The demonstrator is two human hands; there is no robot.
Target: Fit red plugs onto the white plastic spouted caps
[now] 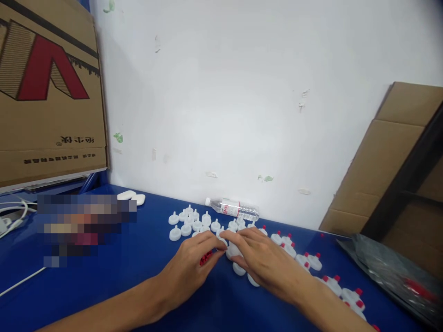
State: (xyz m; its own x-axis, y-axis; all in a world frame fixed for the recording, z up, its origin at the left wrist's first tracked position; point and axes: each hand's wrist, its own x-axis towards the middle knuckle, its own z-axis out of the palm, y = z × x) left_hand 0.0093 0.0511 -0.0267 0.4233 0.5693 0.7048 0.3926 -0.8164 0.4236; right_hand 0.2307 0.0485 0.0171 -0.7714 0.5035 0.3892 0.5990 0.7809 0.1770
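My left hand point(194, 265) rests on the blue table point(138, 258), fingers curled around small red caps point(206, 258) in its palm. My right hand point(266, 263) lies beside it, fingertips pinching a white plastic cap point(232, 250) where the two hands meet. A cluster of plain white caps point(188, 223) lies just beyond the hands. To the right runs a row of white caps with red tips point(311, 260), reaching toward the near right edge.
A clear water bottle point(233, 208) lies on its side against the white wall. A cardboard box point(48, 92) stands at the left, with white cables point(14, 216) below it. More cardboard point(384, 170) and a dark plastic bag point(394, 272) sit at the right.
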